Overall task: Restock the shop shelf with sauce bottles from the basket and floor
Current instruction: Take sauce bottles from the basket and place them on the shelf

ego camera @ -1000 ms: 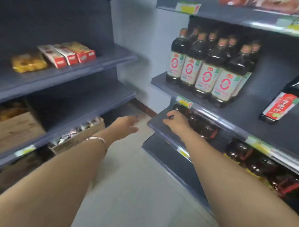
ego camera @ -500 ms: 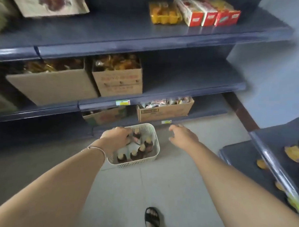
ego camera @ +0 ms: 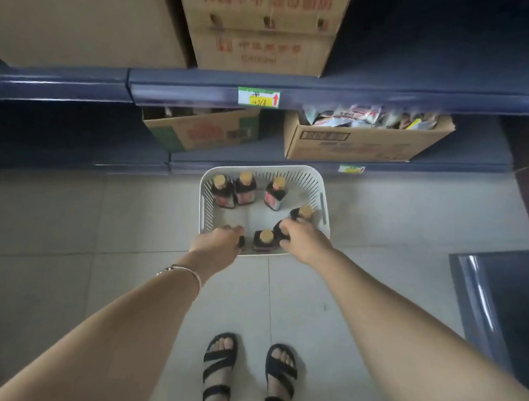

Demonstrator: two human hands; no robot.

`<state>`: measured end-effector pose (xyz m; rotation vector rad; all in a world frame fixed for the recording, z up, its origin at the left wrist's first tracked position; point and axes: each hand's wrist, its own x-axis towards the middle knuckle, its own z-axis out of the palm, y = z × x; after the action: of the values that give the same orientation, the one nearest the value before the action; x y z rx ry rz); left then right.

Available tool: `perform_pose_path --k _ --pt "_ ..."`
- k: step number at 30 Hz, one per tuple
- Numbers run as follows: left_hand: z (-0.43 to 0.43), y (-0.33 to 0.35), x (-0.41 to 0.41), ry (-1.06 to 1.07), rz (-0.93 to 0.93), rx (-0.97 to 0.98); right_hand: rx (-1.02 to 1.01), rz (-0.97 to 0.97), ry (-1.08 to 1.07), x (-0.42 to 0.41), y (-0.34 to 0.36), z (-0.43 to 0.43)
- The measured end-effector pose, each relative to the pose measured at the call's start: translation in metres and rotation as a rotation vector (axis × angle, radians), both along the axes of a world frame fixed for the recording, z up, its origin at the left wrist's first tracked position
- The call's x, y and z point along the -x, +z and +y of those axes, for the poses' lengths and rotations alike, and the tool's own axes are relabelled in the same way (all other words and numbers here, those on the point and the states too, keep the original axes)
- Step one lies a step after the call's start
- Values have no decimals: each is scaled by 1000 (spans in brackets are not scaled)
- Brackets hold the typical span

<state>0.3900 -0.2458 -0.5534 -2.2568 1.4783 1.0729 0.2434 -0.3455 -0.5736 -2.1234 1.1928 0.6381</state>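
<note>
Open-topped basket, bare middle among bottles, shelf edge behind

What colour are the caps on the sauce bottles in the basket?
Gold-tan caps, on dark bottles in the white basket; the head view shows them clearly.

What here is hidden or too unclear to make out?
Head view:
- Left bottle: mostly covered by the left hand gripping it.
- Right bottle: cap hidden under the right hand.
- Bottle labels: too small and blurred to read.
- Left carton: contents lost in shadow under the shelf.
</note>
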Motion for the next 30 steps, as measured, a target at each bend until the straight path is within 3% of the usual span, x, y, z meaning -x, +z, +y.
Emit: perform_pose_path --k 6,10,16,23,30 --pt "-4 -122 -20 -16 -99 74 166 92 297 -40 -113 4" --pt "-12 -163 -21 27 -18 13 206 238 411 -44 -150 2" --pt "-12 -180 -21 55 1 83 310 194 376 -44 -165 -1" --pt "-28 -197 -30 649 321 287 303 29 196 -51 -173 -14" --pt "-37 -227 -22 664 315 252 318 27 173 -55 -174 -22"
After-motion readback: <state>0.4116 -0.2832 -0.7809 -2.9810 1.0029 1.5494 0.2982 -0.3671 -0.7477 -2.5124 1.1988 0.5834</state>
